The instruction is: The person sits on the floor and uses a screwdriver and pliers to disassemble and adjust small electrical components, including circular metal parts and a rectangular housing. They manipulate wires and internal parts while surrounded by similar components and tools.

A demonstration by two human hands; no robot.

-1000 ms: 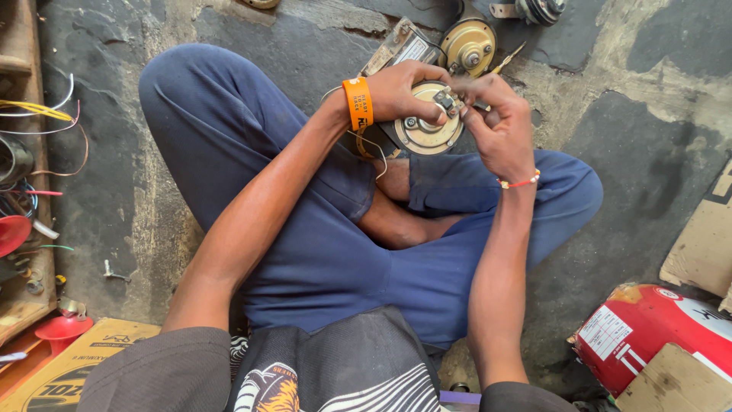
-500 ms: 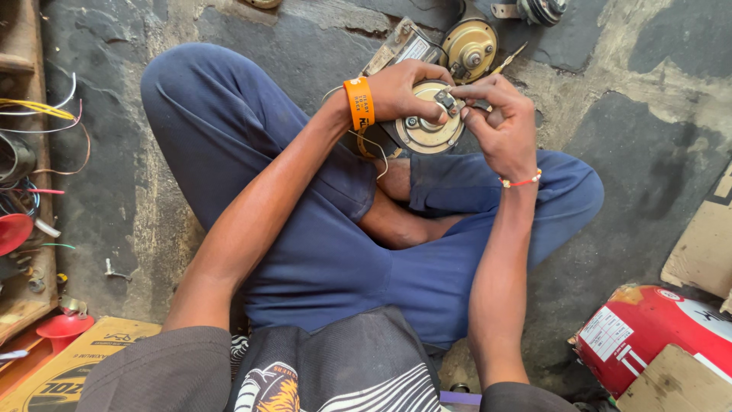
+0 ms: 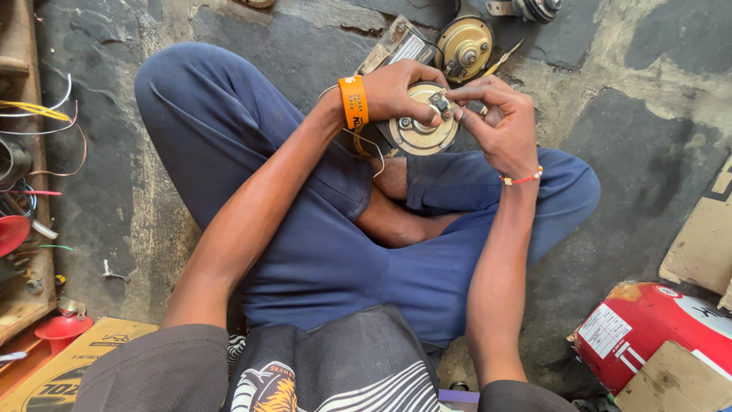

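With the left hand (image 3: 396, 90), gripped a round brass-coloured disc (image 3: 419, 131) from its far side, fingers curled over the rim and thumb on the face, clamped firm. Held it up over the crossed legs, face toward the camera. Wore an orange wristband (image 3: 354, 101) just behind that hand, with a thin wire (image 3: 367, 149) looping down below it.

With the right hand (image 3: 499, 126), came in from the other side and pinched thumb and forefinger together on a small dark fitting (image 3: 441, 103) at the disc's upper edge. Could not tell whether the fitting sat tight or loose. Wore a red thread bracelet (image 3: 522, 179) at the wrist behind.

Judged the step as fine work on that fitting, with the disc braced as the steady part. Any further move there likely called for a firm hold on the rim and small, controlled fingertip effort, given the part's size.

Beyond both hands, left a second brass disc (image 3: 465, 47) lying on the stone floor (image 3: 648, 137). Farther out, well apart, kept a red canister (image 3: 656, 328) behind the right arm and loose coloured wires (image 3: 38, 114) off past the left arm.
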